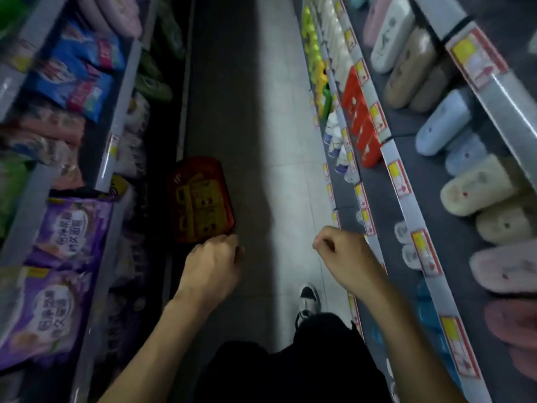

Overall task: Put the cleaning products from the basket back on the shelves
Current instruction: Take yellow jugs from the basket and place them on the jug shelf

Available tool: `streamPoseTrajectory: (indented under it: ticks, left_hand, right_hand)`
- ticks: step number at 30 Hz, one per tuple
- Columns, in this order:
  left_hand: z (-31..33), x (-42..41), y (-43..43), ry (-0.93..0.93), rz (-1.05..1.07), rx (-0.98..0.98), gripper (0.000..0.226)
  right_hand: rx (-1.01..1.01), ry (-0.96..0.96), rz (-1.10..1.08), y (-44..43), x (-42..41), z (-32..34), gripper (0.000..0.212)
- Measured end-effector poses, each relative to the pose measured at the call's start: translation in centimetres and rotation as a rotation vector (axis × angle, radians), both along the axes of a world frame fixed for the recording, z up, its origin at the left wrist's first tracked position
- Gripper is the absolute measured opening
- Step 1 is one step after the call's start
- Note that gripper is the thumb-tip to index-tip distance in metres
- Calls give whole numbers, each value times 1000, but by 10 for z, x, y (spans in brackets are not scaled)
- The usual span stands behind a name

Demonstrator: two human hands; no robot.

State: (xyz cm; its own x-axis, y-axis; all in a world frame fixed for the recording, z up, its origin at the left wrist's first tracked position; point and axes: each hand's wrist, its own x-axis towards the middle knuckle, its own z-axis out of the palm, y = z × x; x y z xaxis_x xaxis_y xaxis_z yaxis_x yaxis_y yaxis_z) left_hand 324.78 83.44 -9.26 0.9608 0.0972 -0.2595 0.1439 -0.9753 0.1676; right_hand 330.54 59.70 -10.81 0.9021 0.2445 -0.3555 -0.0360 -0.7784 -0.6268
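**Both hands empty, basket still loaded on the floor**

Left hand point(213, 263) hovers just over the near end of the red basket point(229, 210), its back to the camera and its fingers curled under. Nothing shows in them. Right hand point(341, 254) is well out to the far side of the basket, balled into a loose fist that holds nothing.

The basket sits on the aisle floor point(290, 170), tight against the foot of the shelves point(116, 132) beside it. Yellow packs point(197, 205) fill it, lying flat; the picture is too blurred to read them. Purple bags point(66, 225) stand on a shelf above the basket. Across the aisle from it runs another rack lined with slippers point(476, 193). A dark shoe point(309, 298) is planted on the floor nearer than the basket.

This reads as the reach for the next product: the basket looks far from emptied, and neither hand carries anything to shelve. The next move likely calls for the left hand to drop to the top yellow pack, uncurl and grip it by an edge. It then has to find the matching gap on the shelves, and no row of the same yellow packs can be made out from here.
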Motion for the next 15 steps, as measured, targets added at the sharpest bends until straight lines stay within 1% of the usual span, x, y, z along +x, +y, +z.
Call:
streamPoseTrajectory:
  ticks: [3,7,9,11,15]
  left_hand:
    - [1,49,10,-1,62,-5,23]
    - [3,92,39,-33,178,-40,21]
    - [0,112,57,-17,246,-52,17]
    - [-8,132,80,-19,322,-68,14]
    - [-29,179,133,-47,441,-101,16]
  right_hand:
    - [-16,40,107,20,71,1,18]
    - [-17,25,211,67,143,9,30]
    - [-38,31,278,94,173,11,35]
    - [-76,48,374,125,202,8,33]
    - [-90,63,523,193,258,-1,14]
